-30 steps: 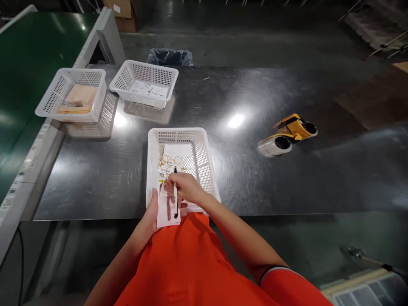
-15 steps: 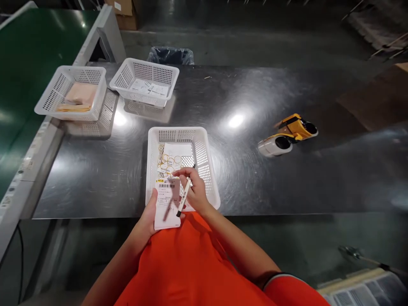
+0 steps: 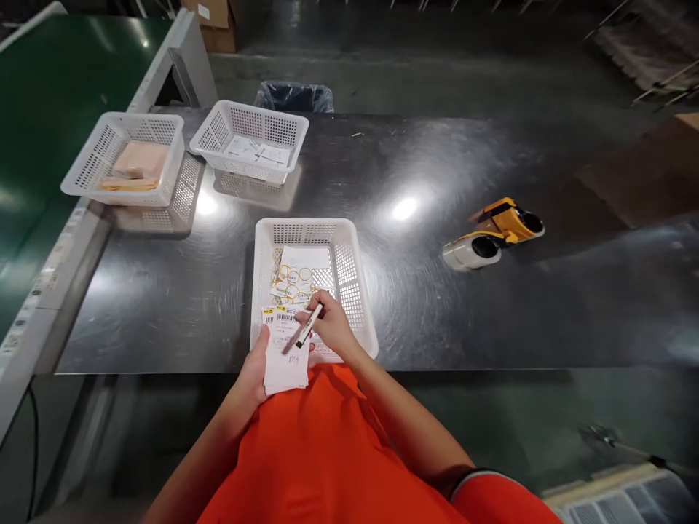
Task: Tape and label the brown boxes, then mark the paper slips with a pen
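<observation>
A dark, shiny metal tabletop stands on a grey-green floor, with a green belt surface along its left side and a plastic-lined bin past its far edge. The right hand is mostly closed, fingers curled around a black-and-white pen that slants with its lower end over the printed slips. The left hand is closed on those slips, its thumb along their left edge; they lie slightly fanned, with a handwritten mark on the top one. Both hands are at the near end of a white basket, close to the tabletop's near edge. Inside the basket are yellow rubber bands and a white sheet, with the mesh floor showing toward the right. Bare metal extends on both sides of the basket; to the right, it reaches a yellow-and-white object. Near the far left corner are a basket with papers and a basket with pinkish packets. Compared with the previous frame, the pen's lower end has moved up from the slips' lower right edge, the right fingers have curled in, and a second barcode now shows at the slips' upper left.
</observation>
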